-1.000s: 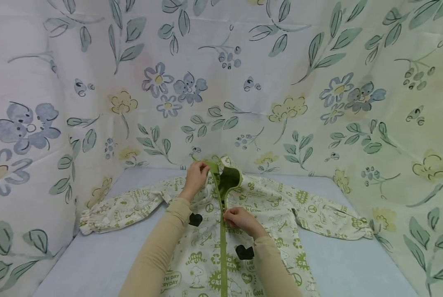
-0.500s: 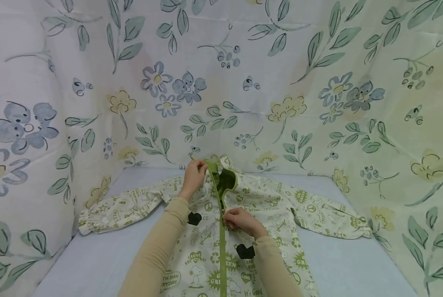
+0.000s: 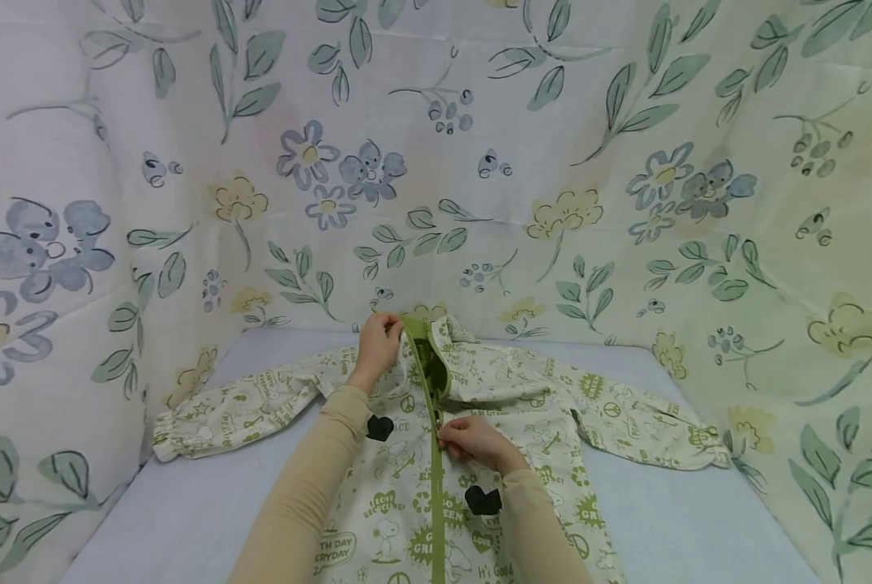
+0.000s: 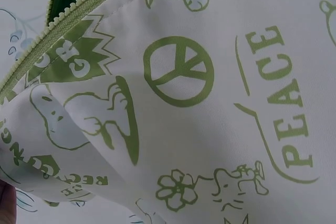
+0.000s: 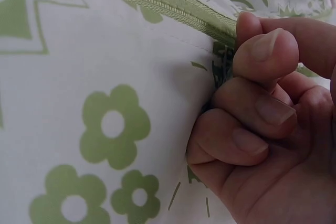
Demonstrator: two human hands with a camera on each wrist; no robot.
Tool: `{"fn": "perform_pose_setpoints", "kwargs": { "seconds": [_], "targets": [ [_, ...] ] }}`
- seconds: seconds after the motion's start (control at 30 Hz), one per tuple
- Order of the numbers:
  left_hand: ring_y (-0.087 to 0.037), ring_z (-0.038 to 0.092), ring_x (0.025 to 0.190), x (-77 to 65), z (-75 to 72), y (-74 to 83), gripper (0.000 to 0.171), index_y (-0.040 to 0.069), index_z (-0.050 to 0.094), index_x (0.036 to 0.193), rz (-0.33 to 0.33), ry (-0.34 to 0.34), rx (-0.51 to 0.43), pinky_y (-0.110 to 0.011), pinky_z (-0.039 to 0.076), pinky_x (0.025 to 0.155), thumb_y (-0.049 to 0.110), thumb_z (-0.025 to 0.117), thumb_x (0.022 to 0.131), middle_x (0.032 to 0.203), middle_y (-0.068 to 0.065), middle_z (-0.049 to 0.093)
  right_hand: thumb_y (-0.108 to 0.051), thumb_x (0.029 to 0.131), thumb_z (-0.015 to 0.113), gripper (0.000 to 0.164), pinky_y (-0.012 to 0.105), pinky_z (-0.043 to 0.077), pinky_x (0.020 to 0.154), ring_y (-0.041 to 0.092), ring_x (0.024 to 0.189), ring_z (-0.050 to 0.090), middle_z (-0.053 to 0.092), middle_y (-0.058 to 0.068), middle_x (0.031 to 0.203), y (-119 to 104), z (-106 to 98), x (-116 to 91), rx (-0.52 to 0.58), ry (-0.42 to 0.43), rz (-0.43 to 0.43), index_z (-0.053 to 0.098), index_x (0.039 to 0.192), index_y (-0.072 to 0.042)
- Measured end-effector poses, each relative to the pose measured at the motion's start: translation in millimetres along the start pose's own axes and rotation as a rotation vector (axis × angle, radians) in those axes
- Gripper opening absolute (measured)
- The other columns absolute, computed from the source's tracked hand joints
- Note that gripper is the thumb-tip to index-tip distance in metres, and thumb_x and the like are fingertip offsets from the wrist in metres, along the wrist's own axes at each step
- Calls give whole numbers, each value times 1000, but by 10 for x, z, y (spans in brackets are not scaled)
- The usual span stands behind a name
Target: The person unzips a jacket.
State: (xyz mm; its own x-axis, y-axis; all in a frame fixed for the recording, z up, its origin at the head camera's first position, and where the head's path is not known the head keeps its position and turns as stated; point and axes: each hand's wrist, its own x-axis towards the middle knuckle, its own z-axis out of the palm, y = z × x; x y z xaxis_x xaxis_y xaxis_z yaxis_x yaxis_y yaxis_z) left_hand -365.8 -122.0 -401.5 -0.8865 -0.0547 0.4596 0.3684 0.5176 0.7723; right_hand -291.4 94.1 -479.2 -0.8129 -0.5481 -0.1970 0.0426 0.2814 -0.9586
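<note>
A white jacket (image 3: 399, 503) with green print lies front up, its green zipper (image 3: 438, 503) running down the middle. Below my right hand (image 3: 479, 442) the zipper is joined; above it the two toothed edges part and show the dark green lining (image 3: 430, 369). That hand pinches the zipper pull, which the fingers hide; in the right wrist view its curled fingers (image 5: 262, 103) sit right at the zipper tape. At the neck my left hand (image 3: 380, 349) pinches the jacket's collar (image 3: 415, 327) and holds it up. Only a fingertip of it shows in the left wrist view.
The sleeves (image 3: 238, 410) spread out to both sides on a pale blue table cover (image 3: 187, 511). Two black heart patches (image 3: 483, 500) lie on the jacket's front. A floral curtain (image 3: 436, 162) closes off the back and both sides.
My right hand has moved slightly down along the zipper, and the opening above it is longer. The right collar edge has swung leftward over the opening. My left hand keeps its pinch, shifting slightly left.
</note>
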Motion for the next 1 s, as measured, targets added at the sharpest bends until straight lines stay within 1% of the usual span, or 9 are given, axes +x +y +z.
{"fn": "perform_pose_setpoints", "kwargs": {
  "seconds": [0.23, 0.47, 0.6, 0.8, 0.87, 1.0],
  "targets": [
    [-25, 50, 87, 21, 6, -15, 18, -1, 62, 101, -30, -1, 11, -37, 45, 75, 13, 51, 97, 97, -12, 53, -18, 95, 53, 25, 25, 32, 48, 12, 48, 35, 45, 2, 56, 31, -31, -17, 20, -36, -4, 62, 83, 3],
    [-25, 49, 89, 26, -8, -38, 17, 0, 62, 100, -45, -3, 15, -38, 44, 76, 12, 51, 97, 98, -12, 52, -19, 96, 53, 28, 25, 33, 50, 11, 49, 35, 45, 2, 56, 81, -50, -29, 55, -129, -14, 62, 85, 6],
    [-26, 49, 90, 19, -22, -36, 18, -2, 62, 101, -51, -6, 4, -39, 44, 77, 12, 51, 97, 99, -13, 52, -18, 96, 53, 27, 26, 32, 49, 12, 48, 33, 45, 2, 56, 105, -59, -45, 56, -146, -19, 62, 85, 5],
    [-27, 50, 90, 9, -29, -37, 19, -3, 62, 100, -40, -4, -7, -40, 44, 79, 13, 51, 97, 98, -14, 52, -19, 96, 54, 26, 26, 32, 50, 12, 48, 32, 46, 2, 57, 111, -66, -62, 56, -162, -8, 63, 85, 2],
    [-26, 49, 89, 11, -28, -50, 19, -2, 62, 100, -43, -6, -2, -39, 44, 79, 13, 51, 97, 98, -13, 53, -19, 96, 54, 26, 26, 33, 50, 11, 48, 33, 46, 1, 58, 106, -67, -71, 54, -185, 1, 63, 86, 3],
    [-26, 48, 86, 30, -31, -69, 20, -3, 62, 101, -50, -4, 7, -38, 43, 75, 13, 51, 97, 96, -12, 52, -18, 96, 54, 26, 26, 35, 51, 11, 50, 36, 48, 1, 59, 99, -64, -97, 55, -233, 23, 64, 88, 5]
  ]
}}
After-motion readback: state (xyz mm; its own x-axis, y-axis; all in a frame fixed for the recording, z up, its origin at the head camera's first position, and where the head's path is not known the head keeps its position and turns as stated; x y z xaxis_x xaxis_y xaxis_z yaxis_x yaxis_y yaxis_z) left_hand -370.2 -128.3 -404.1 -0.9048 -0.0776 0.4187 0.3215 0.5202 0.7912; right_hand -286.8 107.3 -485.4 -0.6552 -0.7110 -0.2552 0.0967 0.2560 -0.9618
